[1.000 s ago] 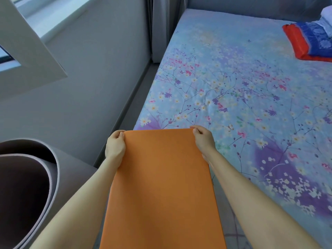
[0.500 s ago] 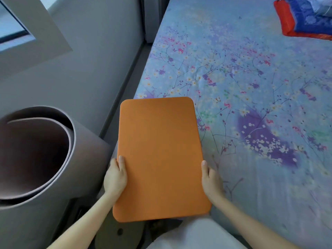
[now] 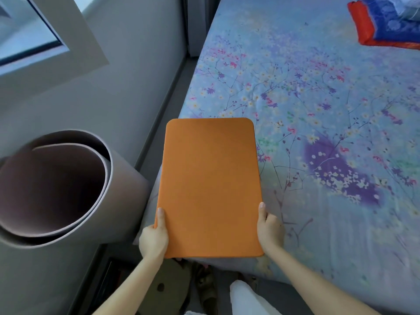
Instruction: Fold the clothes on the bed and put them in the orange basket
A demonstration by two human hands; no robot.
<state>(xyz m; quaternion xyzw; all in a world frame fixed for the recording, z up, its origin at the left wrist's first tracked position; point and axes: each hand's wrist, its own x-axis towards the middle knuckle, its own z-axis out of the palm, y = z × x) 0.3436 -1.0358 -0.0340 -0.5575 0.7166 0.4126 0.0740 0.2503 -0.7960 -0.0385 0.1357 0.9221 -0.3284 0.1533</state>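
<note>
A flat orange panel point(image 3: 209, 185) with rounded corners lies over the near left corner of the bed point(image 3: 318, 110), which has a blue flowered sheet. My left hand point(image 3: 153, 239) grips the panel's near left edge and my right hand point(image 3: 269, 226) grips its near right edge, thumbs on top. Whether this flat piece is the orange basket, I cannot tell. Folded red and blue fabric point(image 3: 384, 26) lies at the bed's far right corner.
A large rolled grey mat point(image 3: 56, 189) stands upright to the left, close to the bed corner. A grey wall and window frame point(image 3: 56, 48) are on the left, with a narrow floor gap point(image 3: 168, 92) along the bed. Sandals point(image 3: 204, 289) lie on the floor below.
My hands went from the panel's far corners to its near edge. The panel now shows as a flat rounded rectangle on the bed corner. The view tilted downward.
</note>
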